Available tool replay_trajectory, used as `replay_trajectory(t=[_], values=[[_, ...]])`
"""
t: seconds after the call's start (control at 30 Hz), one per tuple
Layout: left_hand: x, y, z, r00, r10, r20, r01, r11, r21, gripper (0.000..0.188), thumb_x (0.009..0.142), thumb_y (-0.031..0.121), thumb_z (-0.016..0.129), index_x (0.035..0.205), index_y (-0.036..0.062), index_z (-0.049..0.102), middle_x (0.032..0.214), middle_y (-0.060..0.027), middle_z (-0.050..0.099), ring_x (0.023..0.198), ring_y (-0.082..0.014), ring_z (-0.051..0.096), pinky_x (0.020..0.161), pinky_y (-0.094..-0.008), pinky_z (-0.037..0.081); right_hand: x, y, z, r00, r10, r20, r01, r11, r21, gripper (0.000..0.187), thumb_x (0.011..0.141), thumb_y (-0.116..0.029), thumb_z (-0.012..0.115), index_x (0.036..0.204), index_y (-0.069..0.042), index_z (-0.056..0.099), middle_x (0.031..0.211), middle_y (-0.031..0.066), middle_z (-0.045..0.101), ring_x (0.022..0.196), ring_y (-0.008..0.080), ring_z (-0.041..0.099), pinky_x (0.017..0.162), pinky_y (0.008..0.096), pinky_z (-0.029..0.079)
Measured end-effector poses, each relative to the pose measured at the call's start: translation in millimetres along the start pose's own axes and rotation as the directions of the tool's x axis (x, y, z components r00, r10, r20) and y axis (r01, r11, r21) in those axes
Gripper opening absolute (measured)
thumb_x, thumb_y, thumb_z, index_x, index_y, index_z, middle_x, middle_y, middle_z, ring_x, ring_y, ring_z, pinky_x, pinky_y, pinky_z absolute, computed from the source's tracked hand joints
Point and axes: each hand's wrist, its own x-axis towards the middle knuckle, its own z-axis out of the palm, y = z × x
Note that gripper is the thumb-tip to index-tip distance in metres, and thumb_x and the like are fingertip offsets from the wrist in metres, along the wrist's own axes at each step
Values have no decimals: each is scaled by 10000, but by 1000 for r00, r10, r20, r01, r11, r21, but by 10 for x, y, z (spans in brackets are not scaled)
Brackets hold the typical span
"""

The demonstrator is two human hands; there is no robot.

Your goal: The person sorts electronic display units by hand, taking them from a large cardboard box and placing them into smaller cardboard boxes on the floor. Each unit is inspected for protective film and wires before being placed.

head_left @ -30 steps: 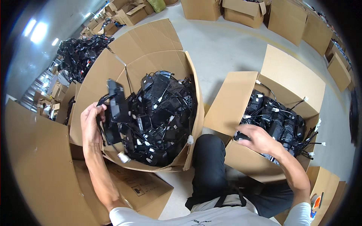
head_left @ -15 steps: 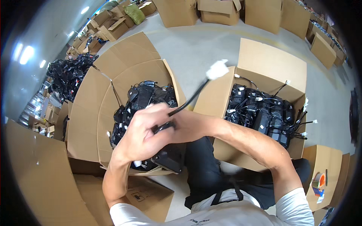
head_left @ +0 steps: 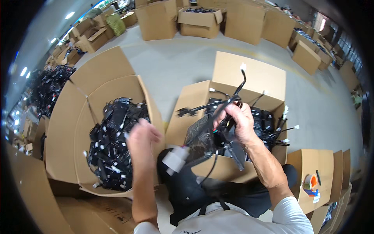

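Note:
My right hand (head_left: 239, 121) is closed around a bundle of black cables (head_left: 228, 103) above the right carton. One cable end rises to a small white connector (head_left: 243, 67); another reaches left to a black connector (head_left: 187, 112). Below the fist hangs a dark, shiny boxy unit (head_left: 200, 136); whether it joins these cables I cannot tell. A larger white connector (head_left: 175, 159), blurred, dangles over my leg. My left hand (head_left: 143, 136) is over the right wall of the left carton, motion-blurred, fingers loosely apart with nothing visible in them.
The left carton (head_left: 64, 148) holds a heap of black units with white connectors. In the right carton (head_left: 249, 74), black units lie packed with cables sticking out. A closed carton (head_left: 306, 163) at right bears a tape roll (head_left: 310, 182). More cartons (head_left: 157, 21) stand along the far side.
My hands were together over the left carton; now they are apart. The right hand has carried the cables rightward over the right carton, and the left has let go. The view has shifted.

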Motion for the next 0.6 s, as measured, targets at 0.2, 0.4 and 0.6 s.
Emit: replay_trajectory(t=[0.2, 0.4, 0.6], values=[[-581, -342, 848, 574, -198, 795, 811, 275, -516, 544, 1039, 403, 501, 1413, 8, 467, 1297, -123, 614, 1115, -207, 631, 984, -380, 514, -197, -304, -150, 999, -37, 39, 40, 996, -79, 430, 1009, -292, 512, 685, -12, 549, 622, 118, 545, 570, 239, 570, 570, 344, 468], [-314, -405, 1215, 979, -82, 186, 179, 784, -595, 271, 983, 135, 594, 1204, -20, 581, 1139, -113, 663, 1010, -215, 658, 924, -364, 536, -537, -74, -920, 806, 269, -526, -353, 933, -64, 501, 1053, -437, 465, 902, -1, 662, 683, 29, 610, 626, 131, 601, 608, 269, 481], [-876, -820, 1650, 981, 153, 117, -143, 986, -91, 415, 1024, 263, 563, 1284, -58, 528, 1221, -142, 619, 1112, -232, 586, 1012, -370, 439, -598, 123, -794, 703, -12, -711, -194, 959, -208, 649, 1034, -575, 408, 922, 7, 673, 718, 11, 584, 696, 131, 561, 677, 268, 461]])
